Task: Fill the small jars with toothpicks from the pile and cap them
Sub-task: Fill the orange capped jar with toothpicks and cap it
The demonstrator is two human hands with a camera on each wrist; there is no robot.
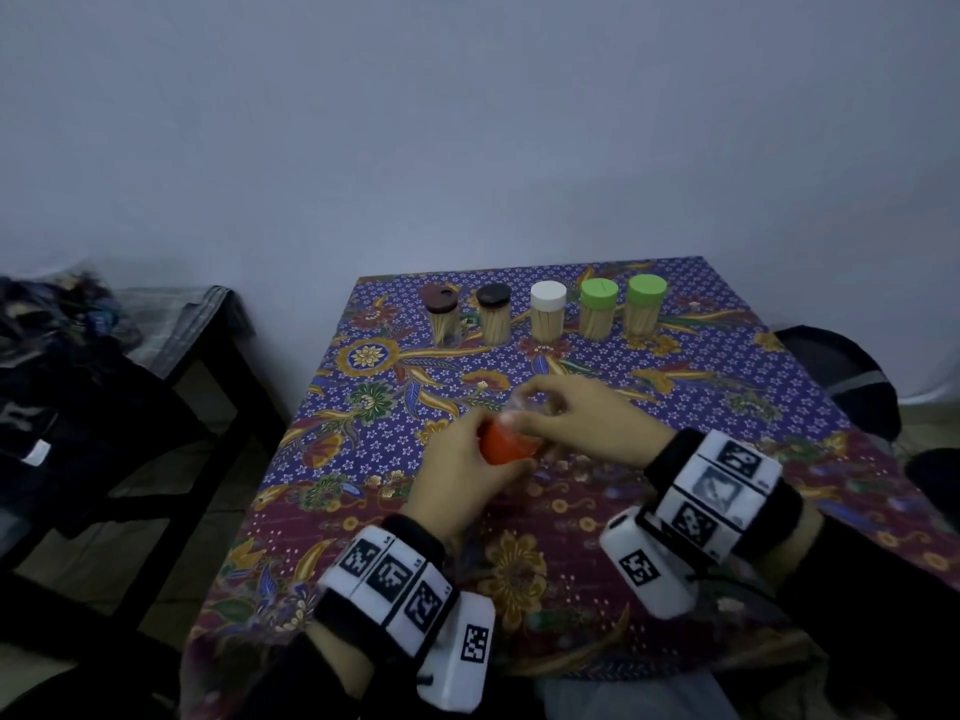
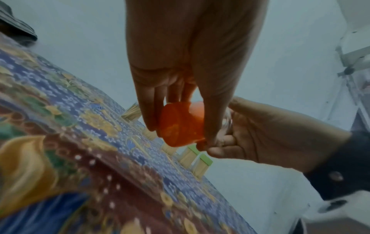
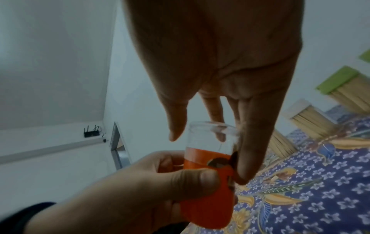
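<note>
The left hand is gripping an orange cap, thumb and fingers curled round it, above the middle of the flowered tablecloth. The right hand is pinching a small clear jar by its glass wall, fingertips reaching down to the cap. The cap is sitting over one end of the jar (in the head view the jar is little more than a blur, so how far the cap is seated is hard to say). The jar is looking empty in the right wrist view. Five capped jars of toothpicks are standing in a row at the far edge: brown, dark brown, white, and two green.
</note>
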